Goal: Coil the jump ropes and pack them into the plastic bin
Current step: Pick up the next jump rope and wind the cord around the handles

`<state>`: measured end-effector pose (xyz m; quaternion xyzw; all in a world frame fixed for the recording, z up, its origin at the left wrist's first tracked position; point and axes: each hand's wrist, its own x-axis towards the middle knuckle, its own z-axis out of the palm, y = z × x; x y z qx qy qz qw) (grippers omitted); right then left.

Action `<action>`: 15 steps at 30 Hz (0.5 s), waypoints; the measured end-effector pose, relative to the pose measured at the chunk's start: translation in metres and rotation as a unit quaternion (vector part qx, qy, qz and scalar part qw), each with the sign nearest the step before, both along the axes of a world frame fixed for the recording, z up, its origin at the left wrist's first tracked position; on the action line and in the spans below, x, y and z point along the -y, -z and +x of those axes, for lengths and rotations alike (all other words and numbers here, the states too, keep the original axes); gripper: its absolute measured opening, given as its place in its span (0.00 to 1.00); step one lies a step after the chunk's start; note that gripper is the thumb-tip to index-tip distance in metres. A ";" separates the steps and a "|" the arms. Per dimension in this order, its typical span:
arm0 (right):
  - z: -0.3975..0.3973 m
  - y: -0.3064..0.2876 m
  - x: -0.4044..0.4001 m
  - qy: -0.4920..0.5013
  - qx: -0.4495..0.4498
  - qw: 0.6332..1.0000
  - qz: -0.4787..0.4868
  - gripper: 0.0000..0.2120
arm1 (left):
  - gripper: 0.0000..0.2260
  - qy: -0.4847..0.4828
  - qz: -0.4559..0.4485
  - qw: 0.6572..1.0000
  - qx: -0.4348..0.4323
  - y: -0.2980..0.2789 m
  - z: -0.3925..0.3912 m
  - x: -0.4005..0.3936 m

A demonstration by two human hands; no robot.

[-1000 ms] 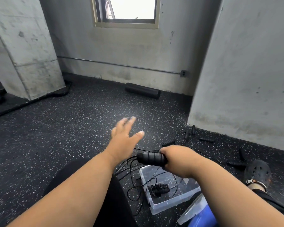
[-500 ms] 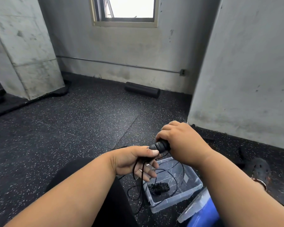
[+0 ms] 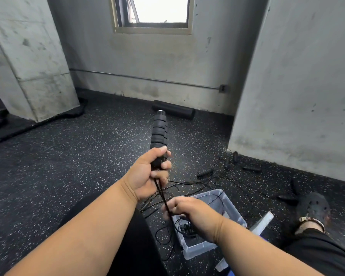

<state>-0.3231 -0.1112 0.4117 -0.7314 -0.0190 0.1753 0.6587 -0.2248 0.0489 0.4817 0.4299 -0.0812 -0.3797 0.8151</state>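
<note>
My left hand (image 3: 147,176) grips a black rope handle (image 3: 159,132) upright, well above the floor. My right hand (image 3: 189,213) pinches the thin cord (image 3: 163,198) just below it, over the clear plastic bin (image 3: 233,212), near right. More handles (image 3: 204,173) lie far right.

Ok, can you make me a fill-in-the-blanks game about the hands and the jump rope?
1. The left hand grips the handle at its ____ end.
2. The right hand pinches the ____ below the handle.
3. The bin sits on the ____.
4. A foam roller lies under the ____.

Missing words: lower; cord; floor; window
</note>
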 end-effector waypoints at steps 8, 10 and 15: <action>0.013 -0.042 0.063 0.054 0.121 0.957 -0.259 0.13 | 0.25 0.036 0.285 0.938 0.195 0.012 0.009 -0.022; 0.016 -0.053 0.073 0.056 0.137 0.934 -0.325 0.13 | 0.24 0.058 0.381 0.882 0.270 0.018 0.005 -0.017; 0.012 -0.085 0.074 0.099 0.214 0.882 -0.408 0.10 | 0.29 0.100 0.555 0.735 0.376 0.029 0.007 -0.014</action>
